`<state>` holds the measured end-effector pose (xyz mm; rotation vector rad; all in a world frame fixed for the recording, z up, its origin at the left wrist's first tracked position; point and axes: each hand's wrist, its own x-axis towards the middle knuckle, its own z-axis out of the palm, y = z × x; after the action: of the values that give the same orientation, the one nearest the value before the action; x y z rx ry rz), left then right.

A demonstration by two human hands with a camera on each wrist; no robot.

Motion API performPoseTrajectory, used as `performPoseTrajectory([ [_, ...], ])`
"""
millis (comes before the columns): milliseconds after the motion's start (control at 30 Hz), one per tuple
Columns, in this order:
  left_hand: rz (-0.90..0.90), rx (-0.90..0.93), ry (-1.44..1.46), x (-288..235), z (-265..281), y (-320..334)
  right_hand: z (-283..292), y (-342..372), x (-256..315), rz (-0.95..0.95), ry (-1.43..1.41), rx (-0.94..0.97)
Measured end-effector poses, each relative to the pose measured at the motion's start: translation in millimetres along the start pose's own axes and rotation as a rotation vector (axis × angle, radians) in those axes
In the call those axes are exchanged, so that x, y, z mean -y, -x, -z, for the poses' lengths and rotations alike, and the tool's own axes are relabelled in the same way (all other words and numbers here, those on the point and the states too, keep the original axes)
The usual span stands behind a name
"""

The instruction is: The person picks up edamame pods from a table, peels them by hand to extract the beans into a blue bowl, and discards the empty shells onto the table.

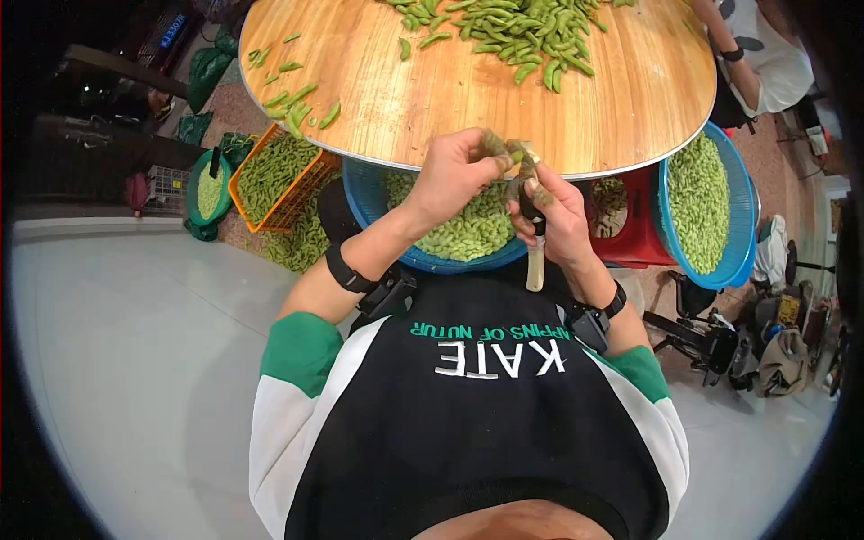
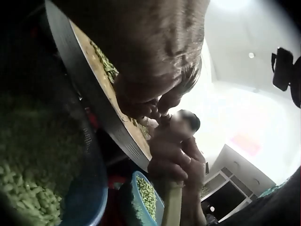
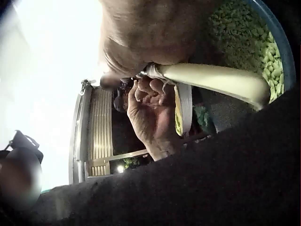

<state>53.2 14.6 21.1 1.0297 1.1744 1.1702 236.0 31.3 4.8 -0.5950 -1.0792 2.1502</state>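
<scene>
Over the near table edge, the left hand (image 1: 454, 175) pinches a green pod (image 1: 517, 157) between thumb and fingers. Close beside it, the right hand (image 1: 560, 216) grips a tool with a pale handle (image 1: 535, 268), which points down toward the body. The two hands' fingertips nearly meet; whether they touch cannot be told. In the left wrist view the left hand (image 2: 160, 52) is above the right hand (image 2: 171, 157). The right wrist view shows the right hand (image 3: 146, 37) around the tool's handle (image 3: 216, 81), with the left hand (image 3: 155, 117) beyond. The tool's tip is hidden by fingers.
A pile of pods (image 1: 531, 36) lies on the round wooden table (image 1: 387, 99). Below the hands stands a blue basin (image 1: 360, 193) of shelled beans; another blue basin (image 1: 745, 207) is at right. An orange crate (image 1: 279, 216) stands left. Another person's arm (image 1: 733, 58) is at upper right.
</scene>
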Motion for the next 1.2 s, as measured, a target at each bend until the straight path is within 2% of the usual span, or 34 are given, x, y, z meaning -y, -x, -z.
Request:
performPoseTrajectory([
  [200,-0.119,0.005,0.026,2,0,4,-3,-2,0,0.044,0.011,-0.022],
  [267,-0.021,0.090,0.204,5,3,3,-2,-3,2,0.027,0.019,-0.027],
  [300,-0.020,0.089,0.205,4,6,1,-2,-3,2,0.010,0.023,-0.033],
  [367,0.267,0.255,0.589,1,12,-2,-1,-2,7,-0.026,-0.037,0.011],
  [500,0.399,0.319,0.778,1,15,-2,-2,-2,11,-0.118,-0.149,0.047],
  [567,0.144,0.137,0.258,-1,11,0,1,-5,10,-0.151,-0.232,0.026],
  [600,0.144,0.137,0.258,-4,10,2,2,-7,9,-0.181,-0.313,0.011],
  [667,-0.533,-0.010,-0.691,-11,7,9,0,-8,10,-0.190,-0.336,0.026],
  [700,-0.778,-0.030,-0.854,-14,8,8,1,-8,8,-0.219,-0.384,0.025],
  [733,-0.774,-0.033,-0.855,-10,12,6,2,-9,6,-0.245,-0.431,0.026],
  [800,-1.076,-0.052,-1.164,-1,16,1,3,-12,3,-0.269,-0.505,0.063],
  [833,-1.076,-0.053,-1.165,1,16,1,3,-13,3,-0.290,-0.579,0.097],
  [933,-1.074,-0.126,-1.048,3,11,3,0,-11,2,-0.264,-0.565,0.086],
  [1000,-0.715,-0.140,-0.695,0,8,9,-5,-10,1,-0.233,-0.519,0.059],
  [1033,-0.714,-0.140,-0.696,-2,7,11,-7,-10,1,-0.201,-0.473,0.033],
  [1067,-0.426,-0.094,-0.377,-6,4,13,-7,-10,1,-0.202,-0.473,0.033],
  [1100,-0.137,-0.047,-0.059,-9,3,13,-7,-11,1,-0.151,-0.338,0.006],
  [1133,-0.139,-0.048,-0.058,-8,6,13,-6,-11,2,-0.100,-0.203,-0.020],
  [1200,0.045,0.019,0.036,-5,13,10,-5,-12,3,-0.083,-0.095,-0.030],
])
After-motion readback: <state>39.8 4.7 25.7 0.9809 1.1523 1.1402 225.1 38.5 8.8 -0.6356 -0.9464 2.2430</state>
